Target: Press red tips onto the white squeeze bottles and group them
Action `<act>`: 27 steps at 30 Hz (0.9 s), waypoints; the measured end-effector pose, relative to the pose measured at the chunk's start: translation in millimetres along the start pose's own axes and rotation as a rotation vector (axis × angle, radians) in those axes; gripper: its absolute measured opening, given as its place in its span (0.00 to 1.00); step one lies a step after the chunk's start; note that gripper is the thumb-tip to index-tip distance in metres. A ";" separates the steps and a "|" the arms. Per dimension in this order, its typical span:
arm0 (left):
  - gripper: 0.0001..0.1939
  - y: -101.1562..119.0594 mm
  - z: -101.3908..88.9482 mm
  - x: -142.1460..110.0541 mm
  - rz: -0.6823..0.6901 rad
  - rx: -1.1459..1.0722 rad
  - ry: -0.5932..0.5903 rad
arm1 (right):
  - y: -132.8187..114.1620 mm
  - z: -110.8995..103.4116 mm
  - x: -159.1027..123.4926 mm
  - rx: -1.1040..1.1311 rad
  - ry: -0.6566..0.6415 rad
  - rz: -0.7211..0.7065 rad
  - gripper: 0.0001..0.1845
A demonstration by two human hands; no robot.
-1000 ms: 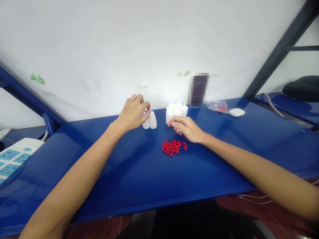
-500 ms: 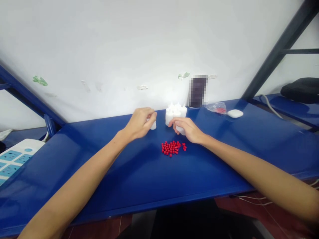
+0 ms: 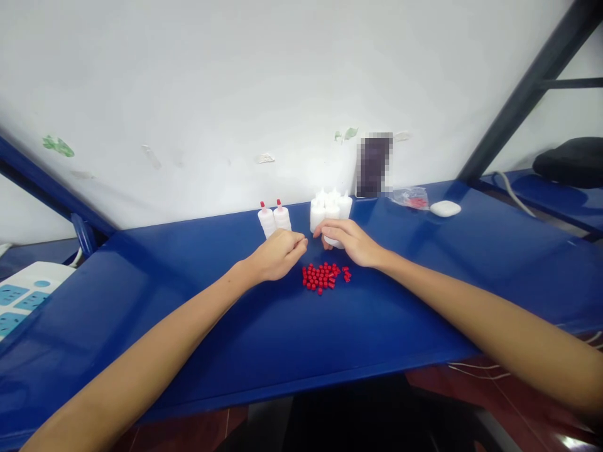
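Red caps (image 3: 319, 277) are lying in a loose pile on the blue tabletop (image 3: 264, 345), so that's our clock centre. L hand (image 3: 281, 256) is hovering at approx 10 o'clock, just beside the pile, thumb & fingers curling tightly in; can't tell whether it's holding anything. R hand (image 3: 353, 242) is sitting at 1 o'clock, fingers wrapping round a white bottle (image 3: 333, 242), mostly hidden under the palm. The two hands are facing each other w/ a narrow gap btwn. Up at 11 o'clock, two capped bottles (image 3: 281, 217) are standing side by side behind L hand, red tips showing! Near 12, a cluster of white bottles (image 3: 331, 210) is standing upright, pale pointed tips poking up. At 2 o'clock a clear bag (image 3: 409, 196) w/ red bits is lying nr a white rounded obj. (image 3: 445, 208).
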State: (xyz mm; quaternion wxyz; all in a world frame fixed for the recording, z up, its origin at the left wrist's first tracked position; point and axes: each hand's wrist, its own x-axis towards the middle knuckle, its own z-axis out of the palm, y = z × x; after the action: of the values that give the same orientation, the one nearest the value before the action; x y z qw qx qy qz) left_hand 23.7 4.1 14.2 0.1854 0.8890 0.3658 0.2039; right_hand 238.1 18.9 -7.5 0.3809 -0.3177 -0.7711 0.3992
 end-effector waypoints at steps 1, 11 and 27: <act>0.20 0.5 0.4 -0.4 -0.003 -0.015 0.006 | 0.0 -0.2 0.1 0.003 0.001 0.004 0.18; 0.15 39.5 9.6 4.8 0.251 0.331 -0.082 | -4.6 -4.8 0.7 -0.160 0.076 0.008 0.20; 0.13 59.5 12.4 20.9 0.441 0.540 -0.151 | 1.1 -32.2 -0.6 -0.546 0.038 -0.106 0.19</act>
State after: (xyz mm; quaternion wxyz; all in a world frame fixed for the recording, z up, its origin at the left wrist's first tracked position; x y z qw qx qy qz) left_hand 77.6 -22.5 37.0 -0.0781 0.9761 0.1909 0.0686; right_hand 265.7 31.0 4.0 0.3160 -0.3750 -0.8585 0.1502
